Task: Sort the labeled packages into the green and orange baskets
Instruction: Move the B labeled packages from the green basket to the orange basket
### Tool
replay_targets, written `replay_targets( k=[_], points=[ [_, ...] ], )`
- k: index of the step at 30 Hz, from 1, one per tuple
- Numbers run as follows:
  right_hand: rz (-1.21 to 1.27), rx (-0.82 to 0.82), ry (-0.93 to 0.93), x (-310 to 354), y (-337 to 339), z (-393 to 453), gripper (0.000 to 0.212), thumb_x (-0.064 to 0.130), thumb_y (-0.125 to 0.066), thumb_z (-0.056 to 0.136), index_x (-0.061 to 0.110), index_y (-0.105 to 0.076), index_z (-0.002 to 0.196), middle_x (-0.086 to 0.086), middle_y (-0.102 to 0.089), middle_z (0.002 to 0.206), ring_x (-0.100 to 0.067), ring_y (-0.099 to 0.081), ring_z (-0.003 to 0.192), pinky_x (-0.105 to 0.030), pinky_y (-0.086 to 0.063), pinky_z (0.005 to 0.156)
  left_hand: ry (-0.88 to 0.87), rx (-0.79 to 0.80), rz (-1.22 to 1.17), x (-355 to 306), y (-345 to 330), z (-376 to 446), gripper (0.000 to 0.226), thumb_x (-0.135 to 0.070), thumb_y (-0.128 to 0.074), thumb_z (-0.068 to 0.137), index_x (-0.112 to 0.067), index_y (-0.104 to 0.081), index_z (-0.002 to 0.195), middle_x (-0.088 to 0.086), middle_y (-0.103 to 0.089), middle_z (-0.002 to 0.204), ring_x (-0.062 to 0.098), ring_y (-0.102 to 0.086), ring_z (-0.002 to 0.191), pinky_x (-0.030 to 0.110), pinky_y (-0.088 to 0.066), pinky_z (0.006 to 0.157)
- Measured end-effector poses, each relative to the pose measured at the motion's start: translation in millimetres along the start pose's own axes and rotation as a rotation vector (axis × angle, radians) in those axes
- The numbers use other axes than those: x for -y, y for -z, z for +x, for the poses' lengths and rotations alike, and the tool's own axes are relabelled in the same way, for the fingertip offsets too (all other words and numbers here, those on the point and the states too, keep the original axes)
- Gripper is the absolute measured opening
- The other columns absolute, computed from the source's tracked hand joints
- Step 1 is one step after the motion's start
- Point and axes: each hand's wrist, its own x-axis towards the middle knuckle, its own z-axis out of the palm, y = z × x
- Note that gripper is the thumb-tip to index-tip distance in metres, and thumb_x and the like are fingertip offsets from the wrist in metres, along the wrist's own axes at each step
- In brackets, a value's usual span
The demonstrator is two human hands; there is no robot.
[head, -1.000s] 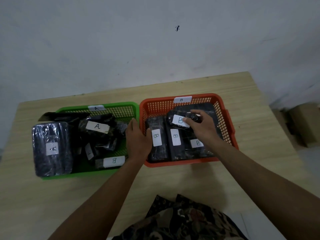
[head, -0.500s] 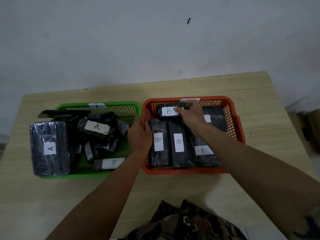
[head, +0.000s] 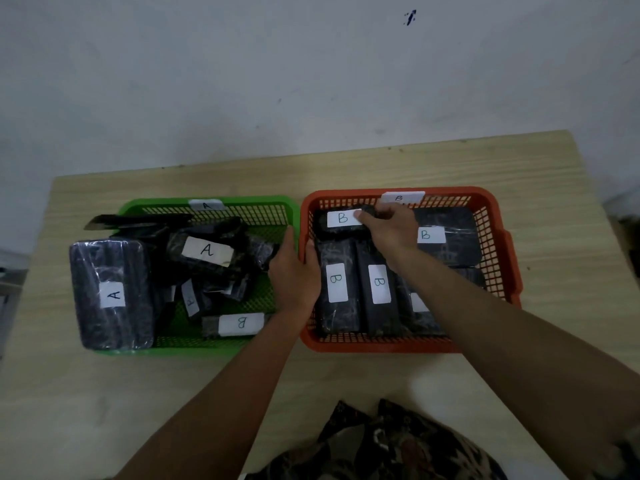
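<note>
An orange basket (head: 498,258) tagged B stands on the right and holds several black wrapped packages labeled B. My right hand (head: 389,228) grips a small black package labeled B (head: 341,220) at the basket's far left corner. My left hand (head: 294,275) rests on the adjoining rims of the two baskets, thumb inside the orange one. The green basket (head: 214,337) tagged A on the left holds black packages labeled A, among them a large one (head: 110,294) at its left side. A package labeled B (head: 237,323) lies at its front.
Both baskets stand side by side on a light wooden table (head: 381,382) set against a grey wall. Patterned clothing (head: 391,448) shows at the near edge. Bare tabletop lies in front of the baskets and to the right of the orange one.
My right hand carried the small B package from the middle of the orange basket to its far left corner. My left hand stayed on the rims.
</note>
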Motion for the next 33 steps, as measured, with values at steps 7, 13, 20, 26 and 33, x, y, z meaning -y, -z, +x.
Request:
replay_targets(
  k=[7,13,20,26,33],
  points=[
    [0.043,0.024,0.068,0.9,6.1,-2.6,0.037,0.014,-0.082,0.078,0.015,-0.065,0.111,-0.003,-0.066,0.112,-0.016,-0.063,0.105,-0.028,-0.051,0.094,0.002,0.006,-0.024,1.5,-0.4,-0.2,0.029,-0.017,-0.057,0.096,-0.008,-0.06,0.124,-0.024,-0.049,0.086,-0.036,-0.042,0.077,-0.012,-0.028,0.066],
    [0.002,0.015,0.116,0.1,1.2,-9.0,0.034,0.022,-0.076,0.084,0.021,-0.06,0.114,0.009,-0.061,0.108,-0.009,-0.057,0.104,-0.021,-0.042,0.089,0.028,0.011,-0.039,-1.7,0.5,-0.8,0.034,-0.017,-0.058,0.096,-0.004,-0.057,0.128,-0.024,-0.044,0.092,-0.043,-0.032,0.078,-0.015,-0.022,0.068],
    [-0.036,0.04,0.155,-0.1,6.6,-16.1,0.039,0.021,-0.075,0.085,0.019,-0.06,0.121,0.004,-0.063,0.121,-0.008,-0.055,0.11,-0.021,-0.042,0.096,0.056,0.137,-0.025,-2.3,13.5,7.4,0.029,-0.026,-0.058,0.095,-0.017,-0.06,0.123,-0.016,-0.063,0.104,0.0,-0.057,0.089,0.024,-0.047,0.086],
    [-0.126,0.024,0.287,4.3,9.0,-30.7,0.032,0.019,-0.072,0.088,0.019,-0.06,0.118,0.01,-0.059,0.108,-0.009,-0.057,0.106,-0.015,-0.043,0.088,0.002,0.135,-0.029,-1.0,33.5,2.1,0.028,-0.031,-0.064,0.092,-0.027,-0.062,0.12,-0.034,-0.053,0.088,-0.023,-0.051,0.079,-0.004,-0.036,0.071],
    [-0.294,-0.031,0.174,17.5,4.2,-28.8,0.034,0.032,-0.059,0.096,0.009,-0.063,0.12,-0.007,-0.066,0.116,-0.024,-0.061,0.109,-0.029,-0.046,0.089,0.017,0.286,0.018,-1.5,45.3,0.7,0.029,-0.03,-0.061,0.094,-0.016,-0.066,0.119,-0.008,-0.069,0.107,0.005,-0.061,0.096,0.02,-0.05,0.088]
  ],
)
